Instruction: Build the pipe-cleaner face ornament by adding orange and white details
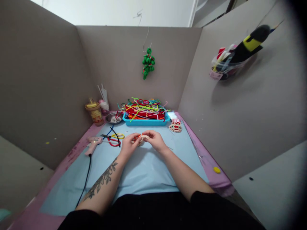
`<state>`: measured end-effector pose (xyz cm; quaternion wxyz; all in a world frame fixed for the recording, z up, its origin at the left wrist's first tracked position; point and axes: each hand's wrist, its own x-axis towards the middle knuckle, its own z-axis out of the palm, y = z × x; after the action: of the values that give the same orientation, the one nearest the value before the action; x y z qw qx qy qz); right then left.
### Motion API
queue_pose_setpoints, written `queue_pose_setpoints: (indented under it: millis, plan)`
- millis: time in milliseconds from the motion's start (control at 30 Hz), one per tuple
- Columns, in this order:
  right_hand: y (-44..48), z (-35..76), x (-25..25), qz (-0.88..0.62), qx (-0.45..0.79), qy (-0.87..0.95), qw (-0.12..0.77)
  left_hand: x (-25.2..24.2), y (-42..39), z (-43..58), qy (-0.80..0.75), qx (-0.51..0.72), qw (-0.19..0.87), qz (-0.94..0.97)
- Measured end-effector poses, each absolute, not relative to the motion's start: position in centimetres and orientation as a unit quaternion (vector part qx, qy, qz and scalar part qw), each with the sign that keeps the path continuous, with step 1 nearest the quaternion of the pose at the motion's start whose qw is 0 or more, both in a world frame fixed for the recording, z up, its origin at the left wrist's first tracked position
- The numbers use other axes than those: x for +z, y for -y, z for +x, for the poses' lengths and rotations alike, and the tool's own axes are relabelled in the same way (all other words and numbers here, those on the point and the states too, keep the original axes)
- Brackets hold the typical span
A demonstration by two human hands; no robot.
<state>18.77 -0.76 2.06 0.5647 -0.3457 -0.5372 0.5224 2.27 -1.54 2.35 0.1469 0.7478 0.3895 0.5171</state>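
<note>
Cream-and-orange piece (144, 136): held over the blue sheet (144, 174) near the middle of the desk (69, 159), between the left hand (129, 143) and the right hand (155, 140); partly covered by the fingers, so its full shape cannot be told.
Left-hand grip: the piece's left part is grasped, with the fingers closed on it.
Right-hand grip: the piece's right end is pinched between the fingers.
Glue gun (94, 145): laid well to the left of the hands, its black cord (86, 174) trailed toward the near edge.
Hand tools: a red-handled tool (115, 144) and a yellow-handled tool (122, 136) are placed just left of the hands, crossed by a black stem (117, 136).
Blue tray (146, 122): heaped with multicoloured fuzzy stems (145, 110), set beyond the hands.
Metal bowl (114, 123): stood beside the tray's left end, with small pale bits held in it.
Lidded cup (96, 115): placed at the far left.
Red-and-cream figure (175, 127): laid near the tray's right end.
Green ornament (148, 62): hung by a thread on the back wall.
Yellow disc (216, 170): left near the right edge.
</note>
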Motion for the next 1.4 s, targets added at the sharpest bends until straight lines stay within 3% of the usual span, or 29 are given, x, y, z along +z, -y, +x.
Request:
queue_pose_setpoints:
  millis: [200,333,667,967,1233,1400]
  plan:
    - [1.2,18.8,2.8,-0.345,0.595,0.486,0.538,1.9,1.4,1.9,-0.381,0.513,0.067,0.767]
    - [1.3,18.8,3.1,-0.369,0.563,0.529,0.518,1.9,1.4,1.9,-0.378,0.501,0.052,0.776]
    - [1.3,18.8,2.9,-0.352,0.573,0.548,0.497,1.7,1.5,2.2,-0.416,0.434,0.138,0.787]
    - [1.2,19.0,2.8,-0.336,0.612,0.55,0.458,2.5,1.4,2.5,-0.391,0.411,0.362,0.74]
    - [1.1,19.1,2.6,-0.343,0.54,0.632,0.437,2.6,1.4,2.5,-0.39,0.424,0.382,0.722]
    - [1.5,18.9,2.4,-0.371,0.362,0.699,0.492,2.3,1.2,2.4,-0.417,0.473,0.321,0.707]
